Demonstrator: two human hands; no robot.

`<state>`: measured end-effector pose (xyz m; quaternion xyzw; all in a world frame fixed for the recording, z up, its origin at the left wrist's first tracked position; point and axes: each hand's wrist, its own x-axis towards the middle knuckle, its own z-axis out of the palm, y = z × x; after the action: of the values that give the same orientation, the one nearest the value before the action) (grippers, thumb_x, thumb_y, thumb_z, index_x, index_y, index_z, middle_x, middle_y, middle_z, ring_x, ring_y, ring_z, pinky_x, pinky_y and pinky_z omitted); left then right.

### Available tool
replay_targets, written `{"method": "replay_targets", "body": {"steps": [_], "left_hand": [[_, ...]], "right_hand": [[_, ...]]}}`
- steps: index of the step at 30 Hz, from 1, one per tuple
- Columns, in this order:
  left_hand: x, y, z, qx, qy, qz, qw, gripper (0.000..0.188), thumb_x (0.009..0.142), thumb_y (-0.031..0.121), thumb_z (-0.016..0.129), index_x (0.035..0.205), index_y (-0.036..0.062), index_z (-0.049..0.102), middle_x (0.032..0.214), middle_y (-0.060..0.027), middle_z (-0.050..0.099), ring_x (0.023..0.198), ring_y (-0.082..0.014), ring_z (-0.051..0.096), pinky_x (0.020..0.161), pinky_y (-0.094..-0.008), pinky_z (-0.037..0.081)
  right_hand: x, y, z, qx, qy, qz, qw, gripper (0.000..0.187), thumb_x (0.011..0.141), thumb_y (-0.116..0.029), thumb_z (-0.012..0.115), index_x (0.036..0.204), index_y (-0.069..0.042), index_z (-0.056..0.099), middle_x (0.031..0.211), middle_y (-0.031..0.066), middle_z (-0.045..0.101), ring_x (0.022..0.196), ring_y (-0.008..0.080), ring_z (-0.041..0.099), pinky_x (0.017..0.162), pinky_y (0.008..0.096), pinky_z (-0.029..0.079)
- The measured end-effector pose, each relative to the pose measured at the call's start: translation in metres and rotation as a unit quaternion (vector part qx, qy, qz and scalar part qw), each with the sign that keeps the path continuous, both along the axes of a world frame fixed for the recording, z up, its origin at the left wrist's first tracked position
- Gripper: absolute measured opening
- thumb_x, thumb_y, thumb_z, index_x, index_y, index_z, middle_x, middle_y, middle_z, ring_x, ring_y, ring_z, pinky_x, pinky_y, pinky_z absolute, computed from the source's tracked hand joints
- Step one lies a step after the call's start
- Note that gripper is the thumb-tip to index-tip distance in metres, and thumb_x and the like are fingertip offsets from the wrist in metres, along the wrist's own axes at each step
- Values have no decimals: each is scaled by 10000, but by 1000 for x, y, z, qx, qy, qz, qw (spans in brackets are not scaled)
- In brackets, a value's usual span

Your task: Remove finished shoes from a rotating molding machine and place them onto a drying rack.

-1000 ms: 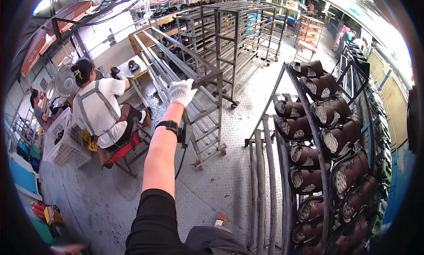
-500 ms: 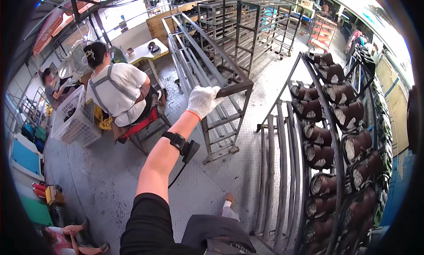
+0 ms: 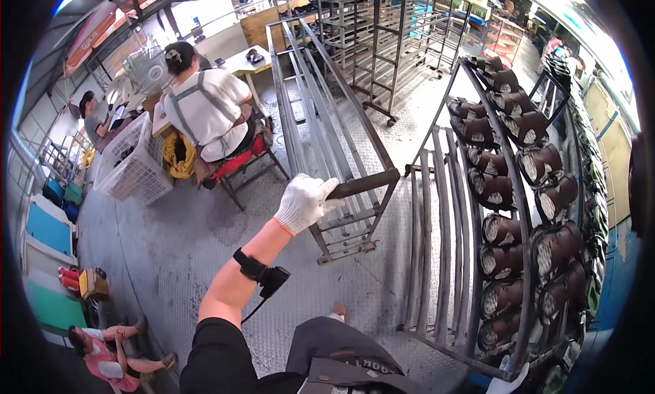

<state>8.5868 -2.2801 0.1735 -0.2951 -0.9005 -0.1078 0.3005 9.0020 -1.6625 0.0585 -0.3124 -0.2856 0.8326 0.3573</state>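
Observation:
My left hand (image 3: 305,201), in a white knit glove with an orange cuff edge, is closed round the near top corner of a metal rack (image 3: 368,182). The rack is long, with a dark end bar and several lengthwise rails; the part in sight carries no shoes. A black strap with a small device (image 3: 265,274) sits on my left forearm, and a cable hangs from it. My right hand is out of sight.
Right of me stands a rack holding rows of dark brown shoes (image 3: 546,163), its lower bars (image 3: 445,237) bare. More wheeled racks (image 3: 377,60) stand behind. At left, a seated person (image 3: 205,111) is beside a white crate (image 3: 126,182). Another person (image 3: 109,360) sits at lower left.
My left hand, still holding the rack's corner, sits lower in the picture, with the rack's near end closer to me. The whole view has shifted slightly.

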Motion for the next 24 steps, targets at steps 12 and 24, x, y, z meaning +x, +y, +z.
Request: {"method": "replay_targets", "body": {"steps": [12,24], "left_hand": [[229,30,-25,-19,17,-36,999,500,742,416,800,1074,63,676,641,-52,561,595,-251,588,671,-380,477],[370,63,-47,-34,5,-37,999,494,770,413,773,1103,67,657,690,-55,605,660,-251,631,726,-383,492]], "right_hand": [[0,7,-36,453,-195,82,866,561,1006,-272,563,1472,-9,397,1393,160,499,1258,261,505,1077,404,407],[-74,-251,39,303,85,480,819,710,965,-337,614,1532,-10,341,1518,178,435,1309,275,515,1146,382,338]]}}
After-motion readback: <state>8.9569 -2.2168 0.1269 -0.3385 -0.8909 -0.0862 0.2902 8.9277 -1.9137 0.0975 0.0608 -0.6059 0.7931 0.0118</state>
